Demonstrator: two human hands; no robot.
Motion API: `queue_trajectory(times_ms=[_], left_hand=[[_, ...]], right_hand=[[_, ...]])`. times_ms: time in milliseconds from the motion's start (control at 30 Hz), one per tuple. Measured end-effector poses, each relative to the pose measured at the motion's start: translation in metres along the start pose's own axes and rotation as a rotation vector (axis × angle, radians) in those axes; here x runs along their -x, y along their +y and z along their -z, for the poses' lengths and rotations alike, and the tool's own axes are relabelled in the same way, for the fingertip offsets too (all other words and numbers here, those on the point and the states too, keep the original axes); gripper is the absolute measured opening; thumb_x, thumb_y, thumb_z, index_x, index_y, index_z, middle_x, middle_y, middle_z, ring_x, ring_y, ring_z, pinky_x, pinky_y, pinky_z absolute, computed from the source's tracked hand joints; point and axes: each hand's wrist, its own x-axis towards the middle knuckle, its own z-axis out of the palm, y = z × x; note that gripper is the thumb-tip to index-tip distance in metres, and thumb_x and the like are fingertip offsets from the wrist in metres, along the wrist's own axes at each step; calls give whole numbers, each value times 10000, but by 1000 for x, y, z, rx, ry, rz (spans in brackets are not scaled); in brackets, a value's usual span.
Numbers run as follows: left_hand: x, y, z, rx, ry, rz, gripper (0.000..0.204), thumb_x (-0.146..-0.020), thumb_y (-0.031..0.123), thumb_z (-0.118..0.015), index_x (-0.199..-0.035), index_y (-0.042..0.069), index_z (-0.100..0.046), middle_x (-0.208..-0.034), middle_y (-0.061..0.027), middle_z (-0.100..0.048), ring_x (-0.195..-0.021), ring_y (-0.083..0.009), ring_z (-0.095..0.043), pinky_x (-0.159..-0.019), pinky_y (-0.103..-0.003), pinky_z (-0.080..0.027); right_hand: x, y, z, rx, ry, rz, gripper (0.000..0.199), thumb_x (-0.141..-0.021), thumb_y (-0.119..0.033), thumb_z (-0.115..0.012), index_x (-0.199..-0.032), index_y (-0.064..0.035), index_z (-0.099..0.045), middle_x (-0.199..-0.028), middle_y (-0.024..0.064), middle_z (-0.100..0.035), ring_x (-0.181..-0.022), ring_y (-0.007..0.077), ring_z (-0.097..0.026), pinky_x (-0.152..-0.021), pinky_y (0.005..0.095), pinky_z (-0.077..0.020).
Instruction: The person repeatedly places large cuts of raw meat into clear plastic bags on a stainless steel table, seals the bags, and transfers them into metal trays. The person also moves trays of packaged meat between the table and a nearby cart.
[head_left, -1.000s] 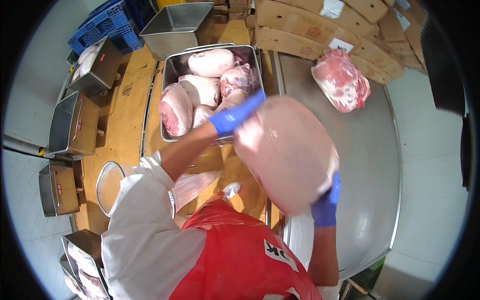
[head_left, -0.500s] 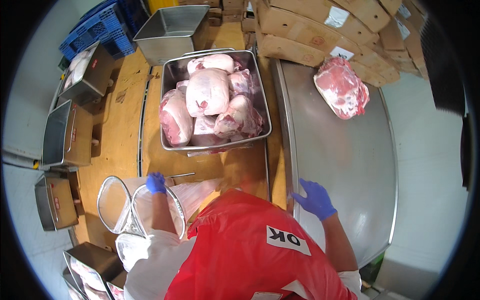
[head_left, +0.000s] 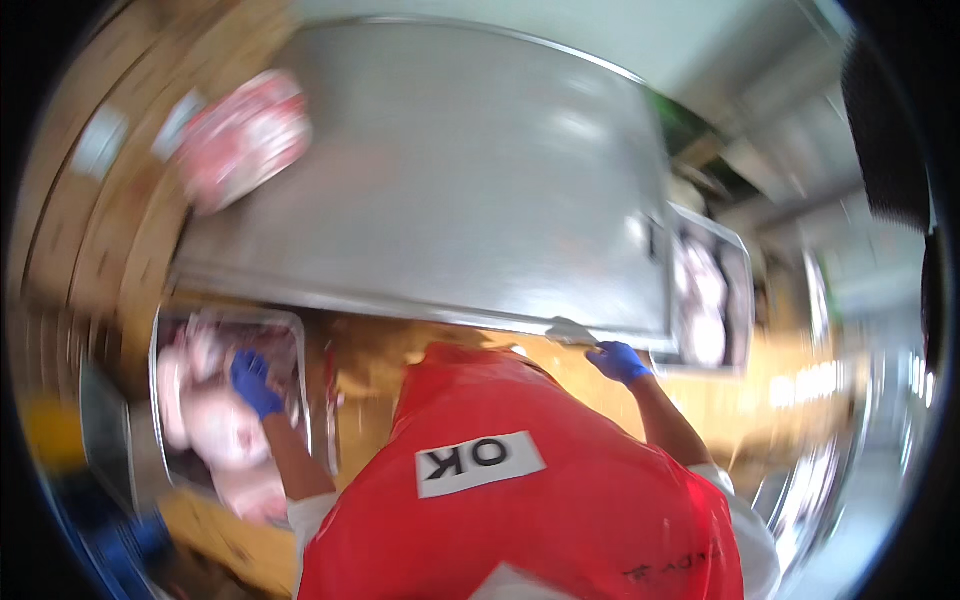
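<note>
1. My left hand (head_left: 256, 382), in a blue glove, reaches down and out to my left into the steel tray (head_left: 300, 330) of pale pink meat cuts (head_left: 215, 425). The fingers are curled over the top of the pile, resting on one cut. The motion blur keeps me from telling whether they have closed around it.

2. My right hand (head_left: 618, 361), also gloved, lies on the near edge of the long steel table (head_left: 430, 170), fingers loosely bent. I cannot tell whether it grips anything.

3. The meat lies directly under the left hand and well apart from the right, so the left is plainly the nearer.

4. The tray runs lengthways away from my body, beside the table's left end.

5. One more red cut (head_left: 245, 135) sits on the table's far left corner, and a second tray (head_left: 740, 250) stands past the right end.
</note>
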Motion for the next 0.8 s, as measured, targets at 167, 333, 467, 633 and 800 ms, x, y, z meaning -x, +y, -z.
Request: queue_trajectory(times_ms=[167,333,467,633,800], left_hand=[[30,-24,-245,-215,-366,-51,374,-1002,255,-537,-1301,34,-574,-1185,-154,-656,-1023,-264,-645,-915,-375,-508],[203,-94,-406,-338,-950,-92,281,-1022,218,-539,-1212,30,-627,-1041,-112,-691,-849,-175,-657,-757,-305,-523],[278,-93,-437,-447,-1075,-260,247,-1027,190,-545,-1191,33,-642,-977,-79,-692,-804,-134,-644,-701,-271,-515],[384,-157,-456,-560,-1196,-348,209,-1013,135,-565,-1167,23,-652,-941,-61,-679,-797,-112,-627,-699,-256,-517],[427,-230,-415,-617,-1097,-407,188,-998,103,-580,-1145,11,-654,-957,-58,-671,-807,-121,-624,-731,-271,-534]], right_hand=[[138,130,-126,-258,-77,-450,626,-900,-548,-557,-1198,-9,-674,-1162,207,-694,-1106,368,-645,-969,425,-503],[337,270,-370,-334,-19,-925,509,-882,-527,-632,-981,-42,-749,-1017,197,-734,-961,359,-696,-804,457,-537],[328,251,-362,-747,-149,-864,509,-869,-547,-656,-972,-56,-746,-973,180,-736,-866,319,-700,-734,437,-547],[309,304,-327,-634,-201,-555,503,-902,-528,-625,-985,-46,-741,-1007,190,-736,-920,329,-708,-784,444,-550],[238,413,-278,-873,224,-668,449,-913,-431,-612,-1061,-21,-724,-1006,155,-746,-945,338,-705,-838,423,-540]])
